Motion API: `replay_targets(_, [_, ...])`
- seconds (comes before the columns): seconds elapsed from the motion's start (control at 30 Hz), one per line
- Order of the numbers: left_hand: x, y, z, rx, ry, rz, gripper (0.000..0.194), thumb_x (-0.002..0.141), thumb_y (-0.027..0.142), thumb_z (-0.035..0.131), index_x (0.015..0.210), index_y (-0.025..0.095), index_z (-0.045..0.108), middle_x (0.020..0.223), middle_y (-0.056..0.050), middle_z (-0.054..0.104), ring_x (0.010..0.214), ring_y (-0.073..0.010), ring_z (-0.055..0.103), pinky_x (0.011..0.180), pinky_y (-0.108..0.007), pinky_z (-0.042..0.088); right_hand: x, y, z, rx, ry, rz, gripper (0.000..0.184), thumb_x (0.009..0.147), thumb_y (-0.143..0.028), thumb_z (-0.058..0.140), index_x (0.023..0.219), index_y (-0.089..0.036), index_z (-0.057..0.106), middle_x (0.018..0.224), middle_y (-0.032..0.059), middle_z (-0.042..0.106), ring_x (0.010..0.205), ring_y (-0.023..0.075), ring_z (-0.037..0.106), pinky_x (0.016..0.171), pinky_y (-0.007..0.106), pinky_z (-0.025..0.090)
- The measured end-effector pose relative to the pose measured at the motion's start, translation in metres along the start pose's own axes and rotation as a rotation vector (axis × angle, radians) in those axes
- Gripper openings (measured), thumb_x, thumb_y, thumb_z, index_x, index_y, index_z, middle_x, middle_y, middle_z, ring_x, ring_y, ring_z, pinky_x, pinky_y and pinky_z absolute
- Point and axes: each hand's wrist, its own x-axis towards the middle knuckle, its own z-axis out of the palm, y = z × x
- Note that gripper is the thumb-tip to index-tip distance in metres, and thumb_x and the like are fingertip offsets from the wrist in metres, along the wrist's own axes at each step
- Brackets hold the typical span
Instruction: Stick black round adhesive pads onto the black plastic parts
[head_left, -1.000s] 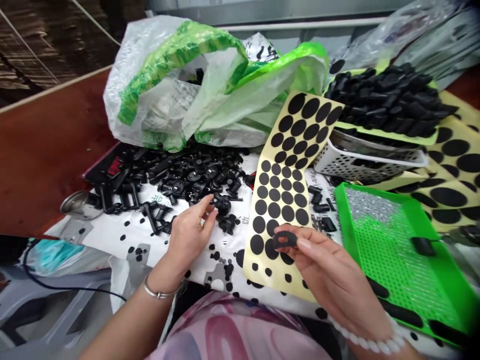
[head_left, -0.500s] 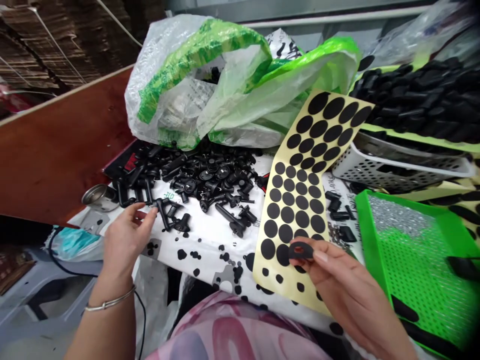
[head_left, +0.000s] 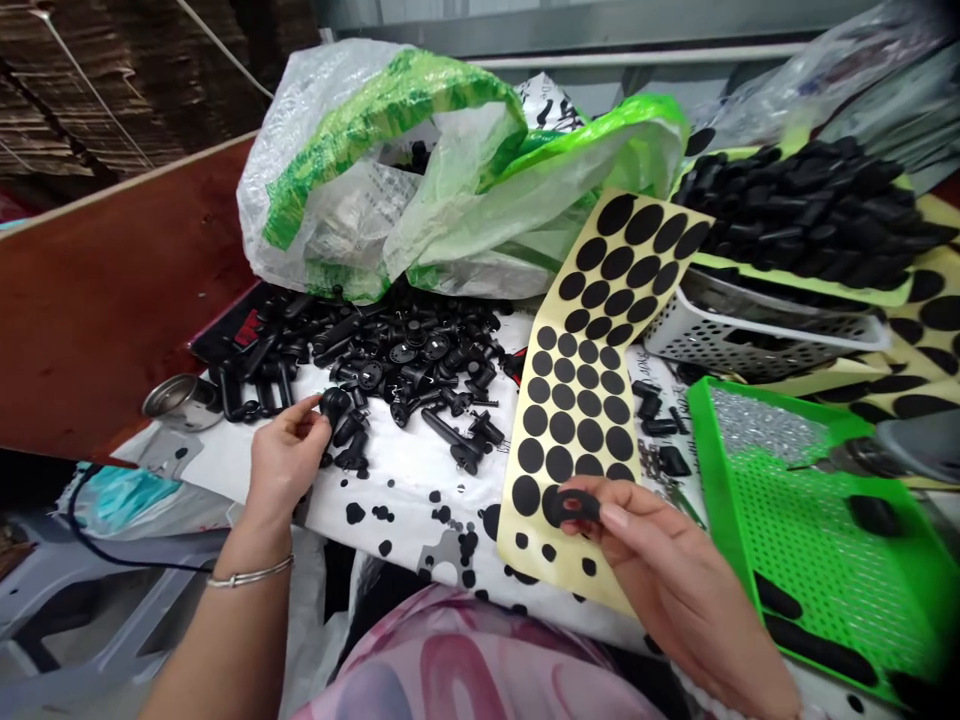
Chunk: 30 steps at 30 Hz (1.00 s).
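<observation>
The left hand (head_left: 289, 465) has its fingertips (head_left: 315, 412) closed on a domed black part (head_left: 335, 405) at the near edge of the black plastic fittings (head_left: 390, 360), its underside hidden. The right hand (head_left: 675, 570) pinches a black rubber ring (head_left: 574, 507) over the lower end of a yellow backing sheet of black dots (head_left: 577, 400), the same pinch as in the earlier frame. Print on the white sheet (head_left: 397, 490) and the plastic bag (head_left: 375, 180) is too blurred to read.

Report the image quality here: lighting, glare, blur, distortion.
Head view: soft, even light; glare on the plastic bag and the metal cup; blur and darkening toward the right corner over the green perforated tray; wide-angle stretching near the edges.
</observation>
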Motion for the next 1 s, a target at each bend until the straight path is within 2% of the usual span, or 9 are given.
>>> replay_targets(0.2, [-0.023,0.031,0.002,-0.088,0.152,0.153,0.045,0.082,0.032,0.055,0.125,0.02,0.058,0.096,-0.004,0.062,0.075,-0.0148,0.058,0.069,-0.027,0.051,0.005,-0.002,0.012,0.033,-0.028,-0.082,0.017,0.075,-0.036,0.071,0.081,-0.021,0.066,0.103,0.0061,0.067,0.084,0.0166,0.063,0.083,0.033,0.051])
replay_targets(0.3, [-0.056,0.057,0.013,-0.023,0.031,0.619,0.044,0.083,0.02,0.057,0.127,0.025,0.056,0.095,-0.004,0.061,0.079,-0.0169,0.059,0.074,-0.031,0.052,0.005,-0.003,0.021,-0.013,-0.094,-0.157,0.034,0.077,-0.034,0.07,0.108,-0.025,0.058,0.106,0.0064,0.064,0.089,0.0171,0.063,0.083,0.033,0.052])
replay_targets(0.4, [-0.09,0.077,0.032,-0.002,-0.243,0.995,0.059,0.083,0.007,0.055,0.138,0.025,0.043,0.102,-0.008,0.059,0.092,-0.0199,0.058,0.08,-0.033,0.052,0.005,-0.001,0.027,-0.144,-0.098,-0.223,0.053,0.077,-0.03,0.07,0.124,-0.026,0.045,0.112,0.0076,0.059,0.088,0.0159,0.06,0.08,0.033,0.053])
replay_targets(0.53, [-0.116,0.082,0.055,-0.151,-0.426,1.13,0.063,0.083,0.002,0.053,0.141,0.021,0.038,0.101,-0.009,0.057,0.092,-0.0192,0.056,0.078,-0.032,0.052,0.003,0.004,0.022,-0.309,-0.086,-0.249,0.053,0.078,-0.025,0.068,0.126,-0.026,0.045,0.11,0.0063,0.059,0.089,0.0153,0.059,0.081,0.032,0.052])
replay_targets(0.6, [-0.12,0.081,0.059,-0.22,-0.513,1.03,0.059,0.084,0.003,0.053,0.138,0.022,0.04,0.106,-0.009,0.056,0.098,-0.0197,0.055,0.084,-0.033,0.05,0.001,0.006,0.015,-0.322,-0.091,-0.258,0.05,0.08,-0.023,0.066,0.125,-0.026,0.045,0.111,0.0061,0.059,0.092,0.0156,0.059,0.082,0.032,0.052])
replay_targets(0.7, [-0.121,0.084,0.055,-0.38,-0.737,0.67,0.057,0.086,0.008,0.053,0.138,0.028,0.038,0.114,-0.008,0.056,0.106,-0.0193,0.055,0.091,-0.033,0.047,-0.002,0.008,0.006,-0.321,-0.155,-0.346,0.05,0.083,-0.02,0.062,0.128,-0.029,0.042,0.116,0.0052,0.059,0.102,0.0163,0.059,0.09,0.033,0.049])
replay_targets(0.87, [-0.118,0.1,0.045,-0.696,-1.291,0.024,0.05,0.086,0.017,0.059,0.134,0.029,0.046,0.107,-0.004,0.062,0.08,-0.0116,0.06,0.071,-0.023,0.051,-0.007,0.012,0.001,-0.424,-0.38,-0.462,0.057,0.088,-0.013,0.054,0.136,-0.034,0.032,0.123,0.0043,0.058,0.113,0.0181,0.056,0.098,0.037,0.043])
replay_targets(0.93, [-0.118,0.103,0.045,-0.741,-1.385,-0.138,0.048,0.084,0.019,0.062,0.13,0.026,0.05,0.11,-0.006,0.062,0.065,-0.0067,0.058,0.058,-0.019,0.048,-0.007,0.014,0.0,-0.462,-0.387,-0.479,0.06,0.087,-0.013,0.055,0.138,-0.035,0.031,0.125,0.005,0.057,0.115,0.0191,0.055,0.098,0.038,0.043])
replay_targets(1.0, [-0.117,0.103,0.048,-0.737,-1.358,-0.251,0.049,0.082,0.022,0.065,0.129,0.022,0.051,0.103,-0.006,0.066,0.055,-0.0048,0.055,0.05,-0.018,0.046,-0.005,0.014,-0.002,-0.453,-0.304,-0.512,0.057,0.085,-0.014,0.059,0.134,-0.033,0.038,0.118,0.0042,0.058,0.109,0.0182,0.056,0.095,0.035,0.044])
